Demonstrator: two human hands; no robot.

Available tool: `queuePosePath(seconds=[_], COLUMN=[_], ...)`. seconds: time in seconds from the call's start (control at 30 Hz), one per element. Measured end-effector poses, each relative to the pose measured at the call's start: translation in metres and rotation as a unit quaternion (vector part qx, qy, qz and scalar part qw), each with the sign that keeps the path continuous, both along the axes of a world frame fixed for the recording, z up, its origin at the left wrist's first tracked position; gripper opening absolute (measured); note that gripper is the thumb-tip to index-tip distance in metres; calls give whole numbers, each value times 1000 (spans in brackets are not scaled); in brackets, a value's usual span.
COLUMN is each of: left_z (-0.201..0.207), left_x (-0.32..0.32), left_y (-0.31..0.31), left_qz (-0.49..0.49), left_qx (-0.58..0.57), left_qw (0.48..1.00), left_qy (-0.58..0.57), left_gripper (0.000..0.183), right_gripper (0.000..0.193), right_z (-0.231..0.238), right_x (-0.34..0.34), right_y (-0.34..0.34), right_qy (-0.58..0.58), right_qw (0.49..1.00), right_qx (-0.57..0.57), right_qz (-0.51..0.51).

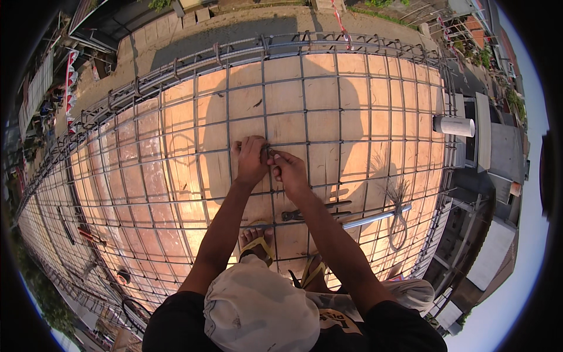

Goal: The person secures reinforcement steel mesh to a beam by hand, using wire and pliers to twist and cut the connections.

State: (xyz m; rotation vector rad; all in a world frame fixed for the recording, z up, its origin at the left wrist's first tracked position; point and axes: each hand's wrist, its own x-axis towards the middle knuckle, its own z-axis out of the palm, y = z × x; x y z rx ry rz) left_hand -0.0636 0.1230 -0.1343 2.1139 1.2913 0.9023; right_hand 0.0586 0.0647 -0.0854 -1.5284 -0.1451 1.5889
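Observation:
A grid of steel rebar lies just above plywood sheets, and both my hands meet at one of its crossings. My left hand is closed, its fingers curled down by the crossing. With thumb and forefinger pinched, my right hand touches the same spot from the right. Whatever is between the fingers is too small and dark to make out. Dark-handled pincers rest on the bars beneath my right forearm. Right of them lies a bundle of thin tie wire, its loop hanging over a silver rod.
My feet in yellow sandals stand among the bars. Thicker caged rebar runs along the far edge, with a street far below. A white pipe sticks out at the right edge. Red-handled pliers lie on the left.

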Motion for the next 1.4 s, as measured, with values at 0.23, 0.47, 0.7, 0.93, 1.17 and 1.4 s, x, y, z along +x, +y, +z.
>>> queuePosePath(seconds=[0.23, 0.47, 0.7, 0.93, 1.17, 1.4], left_z=[-12, -12, -1, -4, 2, -3], left_x=[-2, 3, 19, 17, 19, -1], left_y=[-5, -7, -28, -26, -12, -8], left_qz=[11, 34, 109, 144, 97, 74], left_qx=[16, 51, 23, -12, 5, 15], left_qw=[1000, 998, 993, 989, 995, 997], left_qy=[16, 9, -40, -39, -17, -15], left_gripper=[35, 32, 28, 21, 20, 18], right_gripper=[23, 19, 18, 18, 19, 18], right_z=[1, 2, 37, 69, 45, 104], right_x=[-11, 1, 15, 31, 48, 32], right_y=[-2, 13, 20, 67, 49, 35], right_qy=[-26, -71, -278, -556, -617, -532], right_qw=[999, 994, 921, 711, 593, 663], right_qx=[42, 52, 94, 166, 92, 176], right_qz=[-6, 64, 255, 397, 509, 497])
